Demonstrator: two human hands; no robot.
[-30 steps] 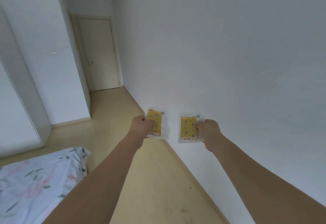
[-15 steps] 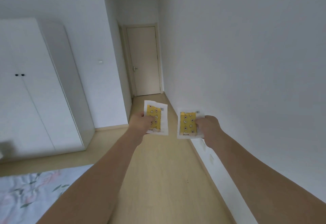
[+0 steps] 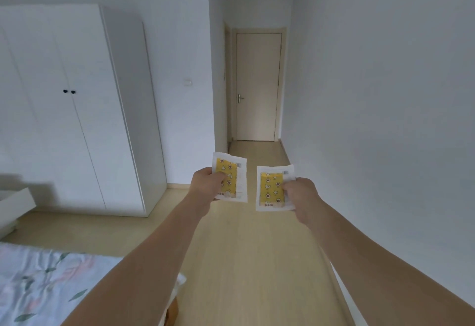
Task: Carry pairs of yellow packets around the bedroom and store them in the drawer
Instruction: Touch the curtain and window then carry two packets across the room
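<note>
Right now both arms reach forward at about the same height, each hand holding one packet upright in the air above the pale wooden floor [image 3: 257, 261]. The left hand [image 3: 207, 184] has its fingers curled round the left edge of the left yellow packet [image 3: 231, 180], thumb pressed on the front; this packet has a yellow panel printed with small stars and moons, a white border and a barcode near its upper right corner, and it tilts slightly. The right hand [image 3: 299, 194] pinches the right edge of the right yellow packet [image 3: 271, 188] in the same way, with its fingers closed over the white margin. The two packets are just beside each other, apart, with a narrow strip of floor showing between them; the left one sits a little higher.

Ahead, at the end of a short corridor, stands a closed cream door [image 3: 258, 86] with a metal lever handle. On the left is a tall white wardrobe [image 3: 77, 109] with two small dark knobs, its doors closed. A light switch [image 3: 188, 82] sits on the wall between wardrobe and corridor. The corner of a bed [image 3: 38, 287] with a floral sheet fills the lower left. At the far left edge a low white piece of furniture [image 3: 12, 207] shows only in part.
</note>
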